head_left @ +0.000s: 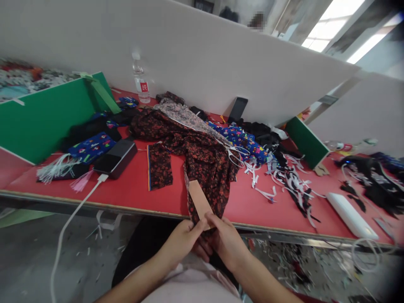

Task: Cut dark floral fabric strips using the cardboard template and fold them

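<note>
At the table's front edge, my left hand (186, 242) and my right hand (229, 240) are close together, both closed on the lower end of a dark floral fabric (205, 155). A flat beige strip (199, 198), perhaps card, lies on this fabric, and its near end is under my thumbs. Fingers below the edge are partly hidden by the cloth. The fabric spreads back over the red table (164, 202). Left of it lies a small piece of the same print (160, 166) with a striped edge. White-handled scissors (235, 156) rest at the fabric's right side.
A phone (114, 156) on a dark box trails a white cable at left. Blue printed cloth (240, 136), white trimmings (292, 179) and a white power bank (352, 215) lie to the right. A water bottle (141, 82) stands behind, between green dividers (53, 118).
</note>
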The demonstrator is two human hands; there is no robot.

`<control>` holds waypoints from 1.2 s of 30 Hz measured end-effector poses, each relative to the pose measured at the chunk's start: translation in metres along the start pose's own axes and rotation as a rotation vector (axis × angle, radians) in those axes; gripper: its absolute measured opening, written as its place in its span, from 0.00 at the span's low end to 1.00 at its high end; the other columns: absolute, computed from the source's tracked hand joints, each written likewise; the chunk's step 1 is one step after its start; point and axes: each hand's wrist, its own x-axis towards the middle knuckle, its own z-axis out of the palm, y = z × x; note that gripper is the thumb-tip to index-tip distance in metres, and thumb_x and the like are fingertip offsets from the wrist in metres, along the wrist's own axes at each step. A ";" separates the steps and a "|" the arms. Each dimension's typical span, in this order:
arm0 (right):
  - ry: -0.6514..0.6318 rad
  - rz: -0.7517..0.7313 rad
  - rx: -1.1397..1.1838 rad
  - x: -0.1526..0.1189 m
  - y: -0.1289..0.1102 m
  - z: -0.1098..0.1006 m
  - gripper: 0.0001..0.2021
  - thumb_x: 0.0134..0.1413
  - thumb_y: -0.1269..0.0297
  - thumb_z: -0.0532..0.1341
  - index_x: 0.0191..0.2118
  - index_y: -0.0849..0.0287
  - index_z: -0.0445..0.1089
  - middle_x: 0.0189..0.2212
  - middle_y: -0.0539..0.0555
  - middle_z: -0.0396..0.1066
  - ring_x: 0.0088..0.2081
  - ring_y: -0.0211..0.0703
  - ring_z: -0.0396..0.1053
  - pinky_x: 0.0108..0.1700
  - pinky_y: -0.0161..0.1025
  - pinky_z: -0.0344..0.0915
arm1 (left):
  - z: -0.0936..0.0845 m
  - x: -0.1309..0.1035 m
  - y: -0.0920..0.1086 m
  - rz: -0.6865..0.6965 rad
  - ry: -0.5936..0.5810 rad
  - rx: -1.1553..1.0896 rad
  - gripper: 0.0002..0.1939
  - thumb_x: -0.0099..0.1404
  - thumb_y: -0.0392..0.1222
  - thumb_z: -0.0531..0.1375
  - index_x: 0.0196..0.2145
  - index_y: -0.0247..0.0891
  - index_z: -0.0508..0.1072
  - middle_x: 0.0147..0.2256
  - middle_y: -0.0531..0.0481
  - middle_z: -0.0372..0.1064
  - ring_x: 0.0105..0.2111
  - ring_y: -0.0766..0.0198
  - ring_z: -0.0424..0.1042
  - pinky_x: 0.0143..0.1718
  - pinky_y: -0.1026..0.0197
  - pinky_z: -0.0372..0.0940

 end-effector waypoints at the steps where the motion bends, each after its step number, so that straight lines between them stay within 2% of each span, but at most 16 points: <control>1: -0.036 -0.016 0.017 -0.001 -0.002 -0.001 0.12 0.42 0.59 0.67 0.26 0.64 0.69 0.19 0.50 0.70 0.19 0.35 0.66 0.20 0.31 0.60 | -0.004 0.001 -0.001 0.013 -0.002 0.070 0.31 0.56 0.66 0.51 0.21 0.30 0.70 0.16 0.46 0.68 0.13 0.65 0.65 0.18 0.64 0.60; 4: -0.113 -0.029 0.079 -0.006 -0.011 -0.002 0.12 0.45 0.62 0.66 0.35 0.66 0.72 0.30 0.56 0.75 0.29 0.42 0.72 0.31 0.36 0.67 | -0.013 0.001 -0.002 0.096 0.119 0.194 0.34 0.56 0.69 0.46 0.16 0.33 0.66 0.11 0.52 0.59 0.11 0.71 0.56 0.15 0.67 0.49; 7: -0.124 -0.003 0.119 -0.014 -0.021 -0.002 0.14 0.48 0.64 0.64 0.41 0.66 0.72 0.34 0.59 0.76 0.35 0.46 0.73 0.38 0.40 0.69 | -0.011 -0.001 -0.001 0.181 0.215 0.017 0.28 0.55 0.66 0.52 0.21 0.34 0.67 0.15 0.55 0.59 0.15 0.72 0.56 0.17 0.68 0.49; 11: -0.124 0.056 0.115 -0.026 -0.028 0.000 0.14 0.51 0.65 0.63 0.42 0.68 0.71 0.33 0.61 0.76 0.35 0.47 0.74 0.40 0.43 0.70 | 0.003 -0.001 0.004 0.112 0.051 -0.445 0.21 0.57 0.58 0.58 0.28 0.35 0.69 0.22 0.54 0.64 0.23 0.68 0.64 0.24 0.67 0.59; 14: -0.100 0.057 0.106 -0.031 -0.030 0.001 0.13 0.51 0.66 0.63 0.42 0.67 0.71 0.34 0.60 0.77 0.35 0.46 0.75 0.39 0.41 0.71 | 0.010 0.002 0.013 0.010 -0.051 -0.696 0.16 0.62 0.52 0.56 0.34 0.34 0.71 0.21 0.55 0.64 0.20 0.72 0.62 0.25 0.68 0.61; 16: -0.090 0.056 0.092 -0.032 -0.031 0.000 0.13 0.51 0.65 0.63 0.42 0.67 0.70 0.34 0.60 0.76 0.35 0.46 0.75 0.38 0.40 0.71 | 0.012 0.007 0.021 -0.046 -0.090 -0.762 0.17 0.64 0.51 0.53 0.36 0.34 0.72 0.18 0.55 0.63 0.17 0.73 0.59 0.21 0.69 0.59; 19: -0.072 0.060 0.064 -0.031 -0.031 0.000 0.13 0.51 0.65 0.63 0.42 0.67 0.70 0.34 0.60 0.77 0.35 0.46 0.75 0.37 0.39 0.71 | 0.014 0.014 0.033 -0.093 -0.064 -0.736 0.19 0.65 0.51 0.52 0.31 0.32 0.72 0.17 0.53 0.65 0.13 0.73 0.57 0.16 0.69 0.55; 22: -0.073 0.056 0.059 -0.028 -0.028 0.000 0.14 0.49 0.64 0.64 0.41 0.67 0.70 0.32 0.60 0.77 0.33 0.46 0.75 0.35 0.39 0.71 | 0.018 0.020 0.038 -0.144 0.039 -0.654 0.17 0.64 0.48 0.54 0.26 0.31 0.70 0.16 0.51 0.66 0.10 0.76 0.54 0.12 0.71 0.49; 24: -0.073 0.043 0.069 -0.027 -0.023 0.000 0.15 0.47 0.64 0.65 0.41 0.66 0.70 0.32 0.59 0.77 0.32 0.46 0.75 0.34 0.39 0.70 | 0.021 0.023 0.038 -0.144 0.128 -0.594 0.13 0.63 0.44 0.55 0.28 0.31 0.69 0.16 0.51 0.67 0.11 0.74 0.57 0.12 0.71 0.47; 27: -0.070 0.022 0.078 -0.023 -0.016 -0.001 0.15 0.46 0.63 0.66 0.40 0.65 0.69 0.31 0.58 0.76 0.31 0.46 0.75 0.34 0.40 0.70 | 0.024 0.025 0.035 -0.067 0.223 -0.530 0.06 0.61 0.39 0.57 0.34 0.33 0.69 0.18 0.52 0.69 0.12 0.72 0.62 0.13 0.71 0.50; 31: -0.133 0.011 0.009 -0.015 -0.012 -0.007 0.15 0.47 0.60 0.65 0.39 0.64 0.69 0.30 0.57 0.76 0.31 0.45 0.74 0.34 0.40 0.69 | 0.022 0.026 0.030 -0.016 0.254 -0.517 0.06 0.61 0.39 0.57 0.37 0.35 0.67 0.19 0.52 0.70 0.13 0.70 0.64 0.12 0.70 0.51; 34: -0.209 0.008 -0.181 -0.008 -0.019 -0.017 0.17 0.49 0.54 0.63 0.37 0.64 0.69 0.29 0.56 0.75 0.29 0.43 0.74 0.33 0.39 0.69 | 0.019 0.026 0.031 -0.016 0.239 -0.566 0.07 0.62 0.39 0.56 0.38 0.34 0.67 0.22 0.50 0.72 0.17 0.66 0.69 0.16 0.67 0.59; 36: -0.216 0.003 -0.437 -0.007 -0.031 -0.026 0.21 0.50 0.46 0.60 0.34 0.64 0.69 0.25 0.55 0.75 0.26 0.42 0.73 0.31 0.38 0.68 | 0.019 0.027 0.033 -0.040 0.223 -0.603 0.08 0.63 0.38 0.55 0.39 0.33 0.67 0.24 0.47 0.73 0.19 0.63 0.71 0.21 0.63 0.64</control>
